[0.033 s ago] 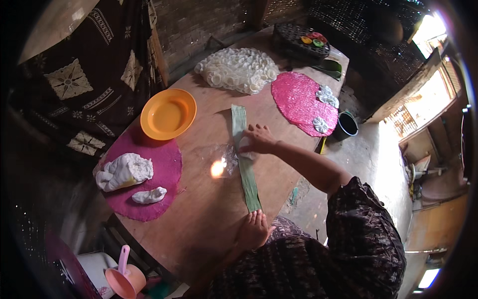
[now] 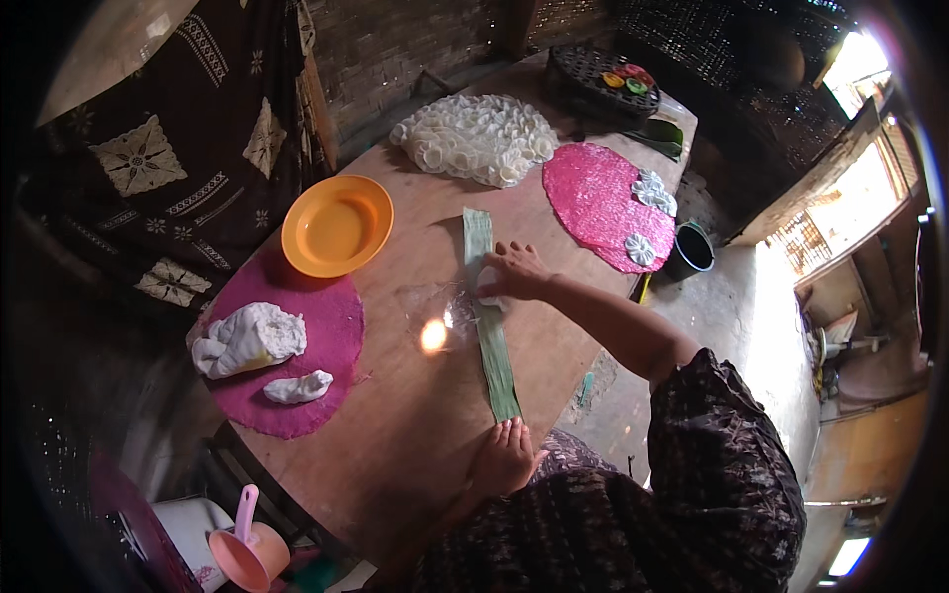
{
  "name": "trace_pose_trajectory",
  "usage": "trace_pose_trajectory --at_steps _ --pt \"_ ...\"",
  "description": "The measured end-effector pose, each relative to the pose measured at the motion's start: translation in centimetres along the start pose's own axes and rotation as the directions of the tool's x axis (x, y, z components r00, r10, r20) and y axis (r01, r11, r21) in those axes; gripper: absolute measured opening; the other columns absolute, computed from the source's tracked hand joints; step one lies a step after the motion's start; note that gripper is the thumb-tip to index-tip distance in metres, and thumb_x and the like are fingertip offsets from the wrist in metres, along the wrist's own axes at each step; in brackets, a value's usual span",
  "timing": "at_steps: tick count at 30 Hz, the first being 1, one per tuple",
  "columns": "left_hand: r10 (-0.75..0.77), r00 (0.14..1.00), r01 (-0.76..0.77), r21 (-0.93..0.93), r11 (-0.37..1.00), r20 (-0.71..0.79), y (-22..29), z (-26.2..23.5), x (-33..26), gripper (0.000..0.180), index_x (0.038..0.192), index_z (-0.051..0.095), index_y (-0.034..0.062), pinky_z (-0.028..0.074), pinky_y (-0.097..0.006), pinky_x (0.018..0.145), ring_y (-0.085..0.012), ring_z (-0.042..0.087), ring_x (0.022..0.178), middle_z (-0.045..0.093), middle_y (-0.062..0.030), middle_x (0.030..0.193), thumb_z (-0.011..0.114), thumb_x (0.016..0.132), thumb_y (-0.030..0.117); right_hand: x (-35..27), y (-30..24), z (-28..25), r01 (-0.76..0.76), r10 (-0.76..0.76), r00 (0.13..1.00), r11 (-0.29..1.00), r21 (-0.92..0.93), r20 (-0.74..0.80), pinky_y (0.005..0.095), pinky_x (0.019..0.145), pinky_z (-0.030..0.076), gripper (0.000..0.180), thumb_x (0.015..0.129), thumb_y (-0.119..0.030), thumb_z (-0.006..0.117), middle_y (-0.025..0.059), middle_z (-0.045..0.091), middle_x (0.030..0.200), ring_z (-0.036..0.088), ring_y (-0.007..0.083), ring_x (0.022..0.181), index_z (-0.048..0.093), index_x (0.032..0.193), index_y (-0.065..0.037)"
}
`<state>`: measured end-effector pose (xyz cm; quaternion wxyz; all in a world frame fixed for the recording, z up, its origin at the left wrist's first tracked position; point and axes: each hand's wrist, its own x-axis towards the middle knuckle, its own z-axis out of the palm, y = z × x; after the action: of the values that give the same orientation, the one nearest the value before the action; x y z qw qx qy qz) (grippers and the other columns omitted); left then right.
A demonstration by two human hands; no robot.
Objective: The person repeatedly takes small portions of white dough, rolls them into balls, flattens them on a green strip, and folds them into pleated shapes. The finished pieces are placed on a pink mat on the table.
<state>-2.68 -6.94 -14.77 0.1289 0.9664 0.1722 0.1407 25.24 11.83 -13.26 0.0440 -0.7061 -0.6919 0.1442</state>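
Observation:
A long green leaf strip (image 2: 499,368) lies lengthwise on the table in front of me. At its near end, my left hand (image 2: 506,460) rests with fingers laid flat over the tip. Farther up, my right hand (image 2: 516,272) is closed over a small white wad (image 2: 488,287), pressing it on the strip; the fingers hide part of it, and I cannot tell whether it is cloth or something else. A clear plastic sheet (image 2: 420,304) lies left of the strip, shining where light hits it.
On the wooden table (image 2: 395,445) are a yellow bowl (image 2: 336,225), white dough (image 2: 252,339) on a magenta mat (image 2: 331,395), a heap of white discs (image 2: 474,140), a pink mat (image 2: 588,203) with pale flower-shaped pieces, and a dark basket (image 2: 600,87). A black bucket (image 2: 690,249) stands beyond the right edge.
My right hand has slid very slightly away from me along the strip with the white wad. My left hand stays at the near end.

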Motion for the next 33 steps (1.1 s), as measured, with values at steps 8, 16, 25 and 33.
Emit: trace_pose_trajectory --at_steps 8,16,25,33 --pt "-0.025 0.997 0.023 0.019 1.000 0.075 0.2 -2.1 2.0 0.059 0.108 0.062 -0.0112 0.047 -0.043 0.098 -0.0379 0.062 0.108 0.064 -0.0287 0.112 0.062 0.089 0.045 7.3 3.0 -3.3 -0.081 0.083 0.993 0.996 -0.024 0.089 0.0575 0.096 0.036 0.071 0.069 -0.071 0.067 0.0122 0.052 0.130 0.047 0.0369 0.122 0.060 0.122 -0.025" --pt "-0.390 0.859 0.378 -0.105 0.920 -0.331 -6.8 -5.6 8.9 0.060 0.130 0.053 -0.0007 0.041 -0.045 0.103 -0.0402 0.054 0.119 0.056 -0.0249 0.128 0.058 0.092 0.045 0.0 -0.8 -4.1 0.142 -0.164 0.979 0.974 0.174 0.121 0.0546 0.095 0.042 0.080 0.079 -0.076 0.054 0.0211 0.066 0.111 0.060 0.0402 0.109 0.061 0.117 -0.007" --pt "-0.615 0.785 0.237 -0.879 0.415 -0.078 -7.0 -6.8 13.6 0.057 0.117 0.061 -0.0039 0.042 -0.035 0.103 -0.0239 0.057 0.117 0.063 -0.0160 0.120 0.059 0.093 0.048 -11.0 1.8 -10.9 0.030 0.090 0.931 0.947 0.321 -0.352 0.0534 0.080 0.044 0.038 0.101 -0.040 0.047 0.0161 0.065 0.075 0.066 0.0346 0.077 0.058 0.095 -0.004" --pt "-0.620 0.763 0.047 -0.972 -0.230 0.184 -4.3 -4.9 17.9 0.018 0.107 0.065 0.0031 0.049 -0.023 0.082 -0.0081 0.062 0.087 0.068 -0.0008 0.098 0.065 0.092 0.012 -12.4 -0.4 -7.8 0.129 0.082 0.940 0.812 0.569 -0.331 0.0483 0.077 0.043 0.034 0.101 -0.035 0.047 0.0173 0.063 0.073 0.062 0.0412 0.075 0.056 0.092 -0.004"
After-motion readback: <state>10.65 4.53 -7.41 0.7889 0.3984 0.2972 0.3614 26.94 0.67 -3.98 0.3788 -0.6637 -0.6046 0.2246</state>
